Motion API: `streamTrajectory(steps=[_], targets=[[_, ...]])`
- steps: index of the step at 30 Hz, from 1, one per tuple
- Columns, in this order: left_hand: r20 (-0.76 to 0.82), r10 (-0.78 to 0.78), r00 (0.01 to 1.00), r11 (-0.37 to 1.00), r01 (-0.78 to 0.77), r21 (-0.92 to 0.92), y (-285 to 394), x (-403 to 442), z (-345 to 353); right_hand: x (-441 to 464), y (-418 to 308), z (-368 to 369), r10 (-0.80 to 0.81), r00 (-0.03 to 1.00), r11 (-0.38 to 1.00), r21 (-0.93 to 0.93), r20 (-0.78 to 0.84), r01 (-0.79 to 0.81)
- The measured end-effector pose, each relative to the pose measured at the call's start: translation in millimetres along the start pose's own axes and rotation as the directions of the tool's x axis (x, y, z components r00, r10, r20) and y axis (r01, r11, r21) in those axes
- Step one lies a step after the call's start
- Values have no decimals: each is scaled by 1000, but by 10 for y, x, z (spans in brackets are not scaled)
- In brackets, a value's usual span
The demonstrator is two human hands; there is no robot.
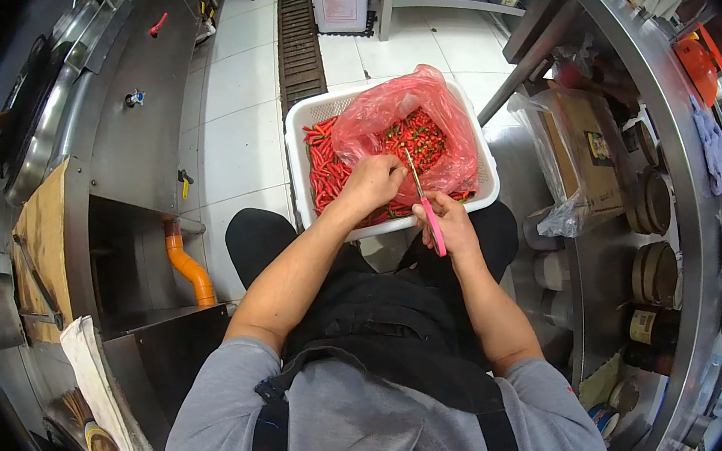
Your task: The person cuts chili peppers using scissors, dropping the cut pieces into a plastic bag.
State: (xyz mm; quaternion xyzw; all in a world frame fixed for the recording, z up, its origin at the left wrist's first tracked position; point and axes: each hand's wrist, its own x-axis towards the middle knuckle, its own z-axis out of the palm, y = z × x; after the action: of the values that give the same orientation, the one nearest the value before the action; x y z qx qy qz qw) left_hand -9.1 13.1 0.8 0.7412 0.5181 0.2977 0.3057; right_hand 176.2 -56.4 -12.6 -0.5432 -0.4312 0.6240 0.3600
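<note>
A white plastic basket point(486, 159) stands in front of my knees with loose red chilies point(326, 170) in its left side. Within it, a translucent red plastic bag point(376, 102) lies open, and small red chilies with green stems point(423, 127) fill its mouth. My left hand point(374, 181) is closed in a pinch over the bag's near edge; what its fingertips hold is too small to make out. In my right hand point(451, 222) is a pair of pink-handled scissors point(431, 219), its blades pointing away over the chilies, close to my left fingertips.
A steel counter point(140, 99) with an orange drain pipe point(186, 262) runs along the left. On the right, steel shelving point(600, 58) holds a plastic-wrapped cardboard box point(582, 154) and stacked containers. A floor drain grate point(299, 42) runs beyond the basket, beside a white bin point(342, 8).
</note>
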Motion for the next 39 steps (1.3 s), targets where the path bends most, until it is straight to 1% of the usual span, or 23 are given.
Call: streamTrajectory(steps=[1,3,4,6,7,9,11,13,14,15,17,18,20,21,24,25,27,28,33,35,36,37,39], targets=[[-2,-1,1000,1000,1,1,-45,36,39,1,-14,1,7,1000,1000,-1,-7,-7],[-82,28,996,997,-22,77,-141,142,103,-10,-35,-18,22,999,1000,-15,-22,-23],[-84,29,996,997,-23,76,-165,203,116,-18,-40,-37,37,998,999,-29,-44,-39],[-59,-35,998,980,45,195,-161,300,121,-55,-15,-68,27,997,999,-26,-67,-29],[-55,-35,998,980,45,193,-143,325,101,-77,10,-83,17,996,1000,-22,-88,-19],[-35,-159,987,960,163,228,-111,375,47,-113,71,-130,13,993,1000,-3,-114,-14],[-25,-199,980,951,199,237,-159,379,-19,-155,124,-195,19,990,1000,23,-139,-16],[-110,-138,984,968,158,196,-316,294,-71,-259,109,-234,17,991,998,63,-132,-9],[-131,-58,990,979,83,187,-412,235,-116,-278,140,-277,17,993,999,39,-119,-12],[-99,-72,992,980,89,180,-387,159,-229,-311,141,-277,30,990,999,40,-138,-24],[-25,-77,997,983,80,166,-639,53,-291,-345,152,-292,33,991,999,41,-132,-27],[-21,-81,996,982,83,171,-669,-1,-358,-347,151,-279,37,991,998,47,-129,-31],[142,-129,981,937,74,342,-690,-133,-435,-343,156,-255,40,993,996,82,-111,-31],[144,-130,981,935,73,346,-696,-179,-418,-326,165,-239,41,993,996,86,-110,-32],[206,-55,977,933,-23,359,-866,-280,-231,-278,172,-166,33,996,994,105,-81,-24],[204,-54,977,933,-24,360,-857,-288,-166,-269,162,-133,34,996,994,110,-78,-26],[153,-69,986,890,-9,456,-785,-343,-18,-278,146,-92,36,996,993,112,-78,-27],[166,-88,982,878,-2,479,-749,-353,4,-292,137,-81,50,997,993,113,-60,-43],[87,-36,996,902,-5,432,-678,-374,-78,-384,153,-93,89,995,991,98,-40,-85],[89,-60,994,975,39,220,-600,-386,-215,-421,169,-88,112,993,990,92,-36,-108],[93,-68,993,984,51,171,-590,-396,-262,-418,234,-79,93,996,992,91,-13,-91],[88,-69,994,983,52,175,-493,-396,-330,-413,286,-64,72,997,993,89,11,-73],[134,-169,976,984,160,81,-293,-407,-422,-417,333,14,72,993,991,101,95,-82]])
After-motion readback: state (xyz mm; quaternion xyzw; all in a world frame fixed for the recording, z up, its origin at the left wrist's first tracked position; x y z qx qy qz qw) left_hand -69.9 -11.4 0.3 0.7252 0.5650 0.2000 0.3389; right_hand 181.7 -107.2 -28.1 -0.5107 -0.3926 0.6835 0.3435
